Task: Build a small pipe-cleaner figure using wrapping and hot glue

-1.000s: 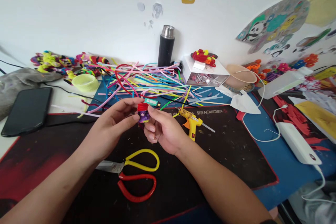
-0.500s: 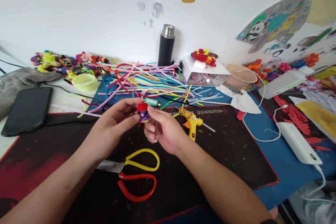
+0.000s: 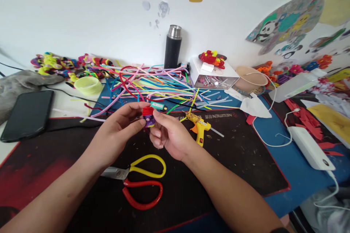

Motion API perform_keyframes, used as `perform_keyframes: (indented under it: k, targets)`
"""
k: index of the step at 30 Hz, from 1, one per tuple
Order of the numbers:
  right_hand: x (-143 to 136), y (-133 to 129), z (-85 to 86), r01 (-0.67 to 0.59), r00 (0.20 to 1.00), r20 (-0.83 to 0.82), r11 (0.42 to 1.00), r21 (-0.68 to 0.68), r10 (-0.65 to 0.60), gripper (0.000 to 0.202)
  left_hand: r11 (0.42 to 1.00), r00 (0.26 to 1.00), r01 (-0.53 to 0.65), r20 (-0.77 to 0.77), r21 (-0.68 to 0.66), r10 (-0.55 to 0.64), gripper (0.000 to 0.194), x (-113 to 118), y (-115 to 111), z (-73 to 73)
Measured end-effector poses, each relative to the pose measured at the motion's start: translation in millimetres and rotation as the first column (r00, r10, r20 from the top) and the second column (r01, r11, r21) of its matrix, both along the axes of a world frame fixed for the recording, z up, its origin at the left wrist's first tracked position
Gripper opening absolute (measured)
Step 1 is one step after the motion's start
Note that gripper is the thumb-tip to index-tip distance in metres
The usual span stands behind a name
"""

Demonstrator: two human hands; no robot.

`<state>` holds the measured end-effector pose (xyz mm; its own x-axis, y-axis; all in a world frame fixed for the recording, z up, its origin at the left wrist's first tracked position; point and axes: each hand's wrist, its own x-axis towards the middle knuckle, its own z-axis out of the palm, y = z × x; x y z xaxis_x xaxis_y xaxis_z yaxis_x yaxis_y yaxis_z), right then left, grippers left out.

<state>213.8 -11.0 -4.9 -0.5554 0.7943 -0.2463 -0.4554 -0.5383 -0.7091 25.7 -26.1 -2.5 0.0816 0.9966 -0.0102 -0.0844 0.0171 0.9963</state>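
Between my two hands is a small red and purple pipe-cleaner figure (image 3: 149, 120), held above the black desk mat (image 3: 235, 167). My left hand (image 3: 120, 123) pinches it from the left with thumb and fingers. From the other side my right hand (image 3: 171, 131) grips it, thumb on top and the other fingers curled below. Part of the figure is hidden by my fingertips. Scissors (image 3: 142, 182) with one yellow and one red handle lie on the mat below my hands, their blades partly behind my left forearm. Right of my hands rests a yellow hot glue gun (image 3: 201, 127).
Loose pipe cleaners (image 3: 153, 83) spread along the back, before a black thermos (image 3: 172, 47). A white box (image 3: 213, 72) stands beside them. A phone (image 3: 28, 114) lies at left, near a pale green roll (image 3: 88, 86). At right are a white power bank (image 3: 311, 149) and its cables.
Almost nothing differs. The whole view has shifted very slightly, while both hands keep the same hold on the pipe-cleaner figure.
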Motion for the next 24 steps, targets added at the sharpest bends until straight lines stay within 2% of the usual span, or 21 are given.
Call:
perform_keyframes:
  k: [7,17,24]
  targets:
    - [-0.7,-0.1,-0.2,0.004,1.0,0.012,1.0,-0.002,-0.004,0.056,1.0,1.0,0.001,-0.009,-0.013,-0.002,0.04,1.9,-2.6,4.4]
    - [-1.3,0.2,-2.5,0.009,1.0,-0.001,1.0,-0.013,-0.009,0.058,1.0,1.0,0.012,0.007,-0.006,-0.012,0.041,2.9,-1.3,-1.4]
    - [-1.1,0.0,-1.4,0.006,1.0,0.02,1.0,-0.017,-0.005,0.056,1.0,1.0,-0.004,-0.01,0.0,0.004,0.044,4.2,-0.2,0.5]
